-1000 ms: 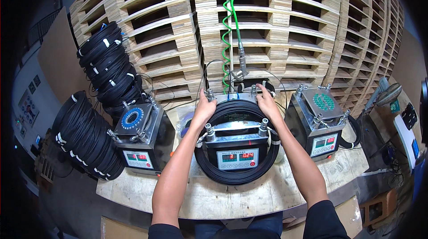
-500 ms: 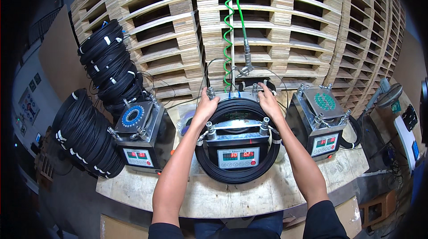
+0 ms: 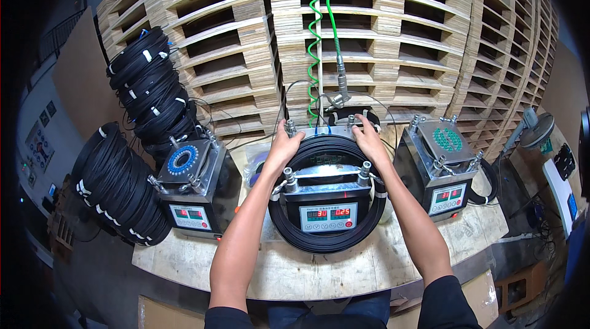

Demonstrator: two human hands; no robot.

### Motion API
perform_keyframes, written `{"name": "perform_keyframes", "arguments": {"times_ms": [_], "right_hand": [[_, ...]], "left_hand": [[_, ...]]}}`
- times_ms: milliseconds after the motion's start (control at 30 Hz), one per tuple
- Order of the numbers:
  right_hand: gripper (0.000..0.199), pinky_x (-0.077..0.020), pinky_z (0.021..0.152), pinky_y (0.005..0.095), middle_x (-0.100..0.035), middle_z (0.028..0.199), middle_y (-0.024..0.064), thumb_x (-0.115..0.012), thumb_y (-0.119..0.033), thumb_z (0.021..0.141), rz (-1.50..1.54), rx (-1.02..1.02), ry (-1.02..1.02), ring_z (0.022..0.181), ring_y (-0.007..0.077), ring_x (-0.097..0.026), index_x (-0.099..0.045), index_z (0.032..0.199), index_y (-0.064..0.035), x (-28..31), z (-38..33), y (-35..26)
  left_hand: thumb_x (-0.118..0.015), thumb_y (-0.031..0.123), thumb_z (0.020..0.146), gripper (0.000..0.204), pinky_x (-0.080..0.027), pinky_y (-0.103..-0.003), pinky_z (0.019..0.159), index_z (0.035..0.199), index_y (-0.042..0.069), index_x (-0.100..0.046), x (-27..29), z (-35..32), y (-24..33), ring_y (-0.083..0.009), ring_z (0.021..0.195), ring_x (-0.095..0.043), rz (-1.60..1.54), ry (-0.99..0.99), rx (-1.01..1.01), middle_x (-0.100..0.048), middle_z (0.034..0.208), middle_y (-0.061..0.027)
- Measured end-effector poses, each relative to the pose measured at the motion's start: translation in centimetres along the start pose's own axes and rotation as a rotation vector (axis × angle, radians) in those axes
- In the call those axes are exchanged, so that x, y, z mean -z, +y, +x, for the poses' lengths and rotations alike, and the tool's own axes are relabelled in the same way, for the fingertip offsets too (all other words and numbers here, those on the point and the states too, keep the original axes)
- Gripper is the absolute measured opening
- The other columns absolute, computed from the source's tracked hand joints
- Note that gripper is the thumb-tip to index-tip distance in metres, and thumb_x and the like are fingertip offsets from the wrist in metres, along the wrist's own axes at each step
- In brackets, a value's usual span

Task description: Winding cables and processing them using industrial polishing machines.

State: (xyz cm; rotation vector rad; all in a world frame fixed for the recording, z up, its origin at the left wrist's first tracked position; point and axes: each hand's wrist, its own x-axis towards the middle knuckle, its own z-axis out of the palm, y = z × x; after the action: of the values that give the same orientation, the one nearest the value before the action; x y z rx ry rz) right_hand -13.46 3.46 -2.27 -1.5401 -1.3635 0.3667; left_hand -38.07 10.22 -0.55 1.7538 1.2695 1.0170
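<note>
Behind everything, filling the upper frame, I count three stacks of pale wooden pallets (image 3: 393,40). Below them, the pale plywood worktop (image 3: 319,270) carries three boxy steel machines with red digital displays: one at left (image 3: 190,191), one at centre (image 3: 327,206), one at right (image 3: 445,172). At far left I see two heaps of bundled black cable coils (image 3: 114,191), one low, one taller behind it (image 3: 153,92). One green spiral air hose (image 3: 316,34) hangs at top centre.

The black cable coil (image 3: 326,240) lies ringed around the centre machine, flat on the worktop in mid-frame. I judge it seated but not yet released. My left hand (image 3: 284,148) and right hand (image 3: 369,140) rest on its far arc, fingers spread and curled over the strands, pressing rather than clamped shut. The side machines carry no coil on top, as far as I can see; a dark loop lies beside the right one.
</note>
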Motion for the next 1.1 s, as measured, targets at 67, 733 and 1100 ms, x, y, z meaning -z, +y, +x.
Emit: {"name": "perform_keyframes", "arguments": {"times_ms": [67, 733, 1100], "right_hand": [[0.053, -0.0436, 0.103, 0.0445, -0.062, 0.122, 0.0306, -0.051, -0.028, 0.095, -0.038, -0.011, 0.012, 0.119, 0.0455, -0.058, -0.043, 0.144, -0.0092, 0.0, 0.0, 0.0], [0.052, -0.0443, 0.102, 0.0436, -0.063, 0.120, 0.0310, -0.050, -0.027, 0.096, 0.010, -0.063, -0.017, 0.117, 0.0456, -0.059, -0.043, 0.144, -0.0097, 0.0, 0.1, -0.2], [0.051, -0.0447, 0.102, 0.0440, -0.062, 0.123, 0.0305, -0.053, -0.025, 0.094, 0.042, 0.041, 0.007, 0.117, 0.0446, -0.059, -0.045, 0.143, -0.0111, -0.4, 0.7, 1.5]], "left_hand": [[-0.065, 0.037, 0.086, 0.090, -0.036, -0.039, 0.112, 0.155, 0.001, -0.020, 0.1, -0.1, 0.1, -0.0423, 0.131, -0.051, 0.049, -0.006, 0.022, -0.050, 0.138, -0.0356], [-0.061, 0.036, 0.091, 0.081, -0.037, -0.039, 0.111, 0.154, 0.001, -0.023, 0.2, -0.2, 0.1, -0.0399, 0.132, -0.051, 0.049, 0.010, -0.009, -0.051, 0.138, -0.0335], [-0.057, 0.043, 0.093, 0.083, -0.039, -0.040, 0.110, 0.155, 0.002, -0.020, 0.1, -0.8, 0.9, -0.0433, 0.128, -0.053, 0.109, 0.054, 0.065, -0.055, 0.132, -0.0346]]}}
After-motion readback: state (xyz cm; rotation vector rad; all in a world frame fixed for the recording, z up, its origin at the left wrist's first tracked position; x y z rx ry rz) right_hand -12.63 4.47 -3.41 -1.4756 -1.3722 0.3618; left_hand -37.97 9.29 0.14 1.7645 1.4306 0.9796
